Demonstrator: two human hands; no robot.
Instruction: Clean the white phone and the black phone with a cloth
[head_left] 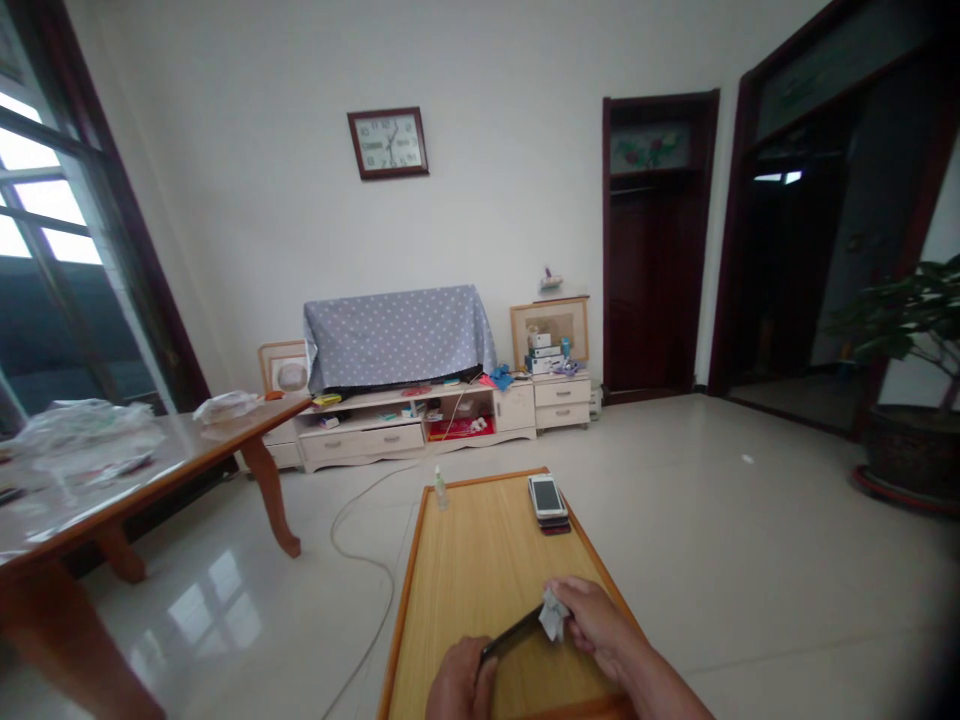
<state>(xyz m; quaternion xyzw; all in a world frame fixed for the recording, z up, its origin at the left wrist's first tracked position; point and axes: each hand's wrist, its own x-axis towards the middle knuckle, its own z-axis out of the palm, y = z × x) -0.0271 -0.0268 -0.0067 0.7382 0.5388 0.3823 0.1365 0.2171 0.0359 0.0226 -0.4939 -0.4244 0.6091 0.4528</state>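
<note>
Over the near part of a small wooden table (480, 545), my left hand (459, 680) grips one end of a dark, thin phone (513, 634), tilted so its edge faces me. My right hand (596, 620) is closed on a crumpled white tissue (553, 614) and presses it around the phone's other end. A stack of phones (549, 498), a white one on top, lies at the table's far right corner. The far left corner holds a small clear spray bottle (440, 492).
A larger table (180, 465) with plastic bags (86, 428) stands at the left. A cable (375, 560) runs across the floor beside the small table. A low white cabinet (367, 443) lines the far wall; a potted plant (911, 445) is at the right.
</note>
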